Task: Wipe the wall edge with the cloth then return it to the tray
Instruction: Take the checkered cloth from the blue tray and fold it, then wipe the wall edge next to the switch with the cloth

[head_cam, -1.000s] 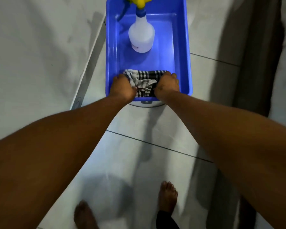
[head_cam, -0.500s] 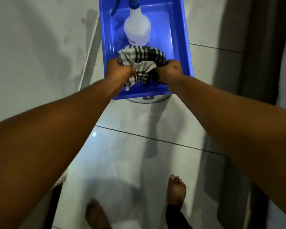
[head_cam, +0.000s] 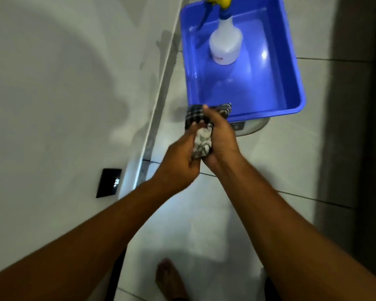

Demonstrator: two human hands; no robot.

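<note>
While bunched between both hands, cloth (head_cam: 201, 137) clear of tray (head_cam: 295, 83), left hand (head_cam: 178, 164) and right hand (head_cam: 220, 137) clenched round it; wall edge (head_cam: 159, 109) just left, nearer left hand.

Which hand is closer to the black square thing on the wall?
The left hand. It is just right of the black wall plate and a little higher in the picture. The right hand is farther right, on the other side of the cloth.

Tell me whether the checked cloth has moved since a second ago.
Yes. The checked cloth was lying inside the blue tray; now both hands hold it bunched up outside the tray's near rim, toward the person.
</note>
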